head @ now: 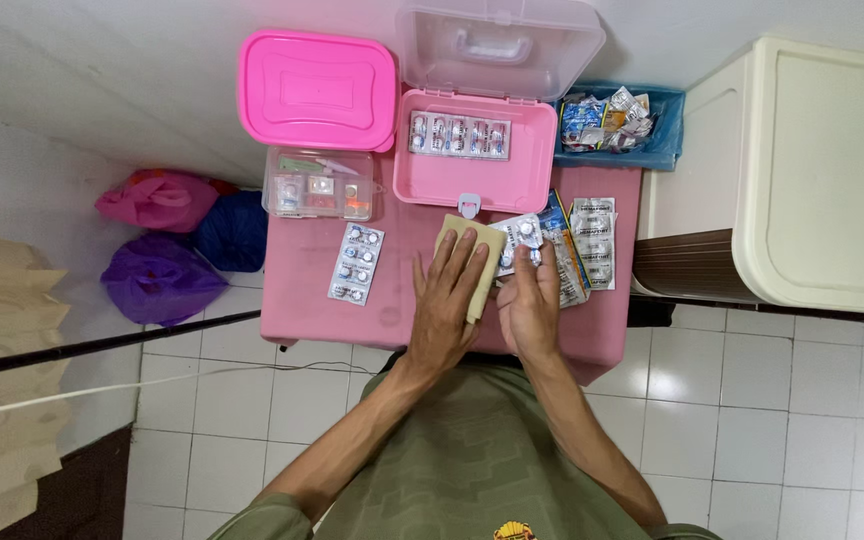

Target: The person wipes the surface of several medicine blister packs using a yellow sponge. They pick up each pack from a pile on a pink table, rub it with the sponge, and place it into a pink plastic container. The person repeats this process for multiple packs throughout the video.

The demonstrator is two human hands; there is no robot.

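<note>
Surface: small pink plastic surface [302, 290], white tiled floor [752, 420] beneath.
Left hand [445, 300]: fingers flat, spread on folded yellow cloth [482, 262].
Right hand [530, 305]: fingers pinching silver blister strip [518, 240].

Left hand [444, 300] flat, fingers spread; right hand [530, 300] fingers curled.

Single view, head-worn camera, looking almost straight down from above the person's chest. The pink tabletop [302, 290] sits mid-frame at close range, with its far edge toward the top of the frame. Both forearms enter from the bottom edge; the hands lie near the tabletop's near edge. Left and right of the tabletop, white floor tiles [752, 420] show. No second view to overlap.
</note>
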